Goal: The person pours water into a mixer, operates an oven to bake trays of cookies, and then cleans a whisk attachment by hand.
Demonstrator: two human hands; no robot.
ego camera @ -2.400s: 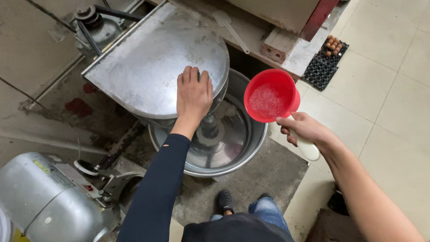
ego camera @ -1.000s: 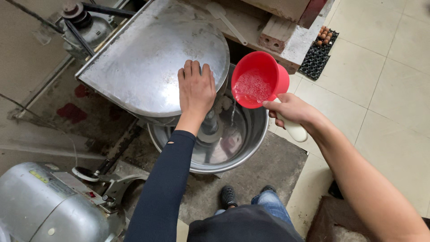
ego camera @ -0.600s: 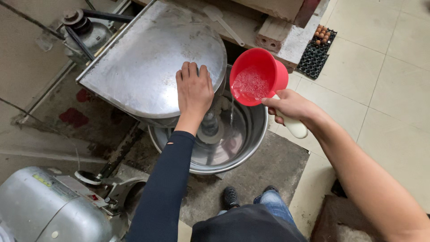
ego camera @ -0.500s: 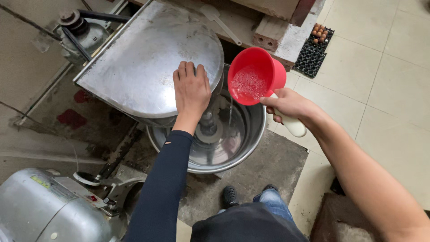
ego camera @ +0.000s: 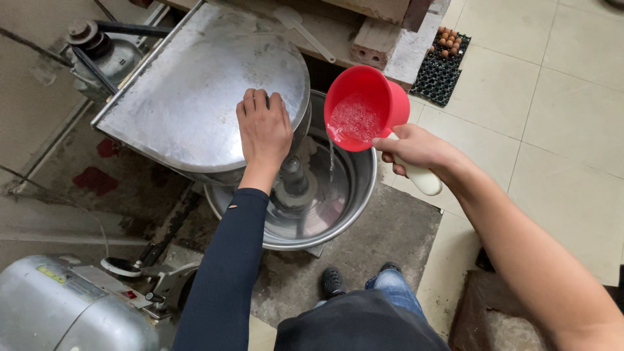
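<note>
Pouring step: right hand grips the tilted red scoop, trickling water into the steel bowl; left hand rests open-palmed on the lid. Next calls for steady tilt.

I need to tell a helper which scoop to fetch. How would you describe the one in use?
Find the big steel bowl on the floor. Above its rim, the right hand tilts a red plastic scoop with a white handle, the only red thing there.

Pale floor tiles are spreading right; stained concrete is lying left; a black egg tray is sitting far.
</note>
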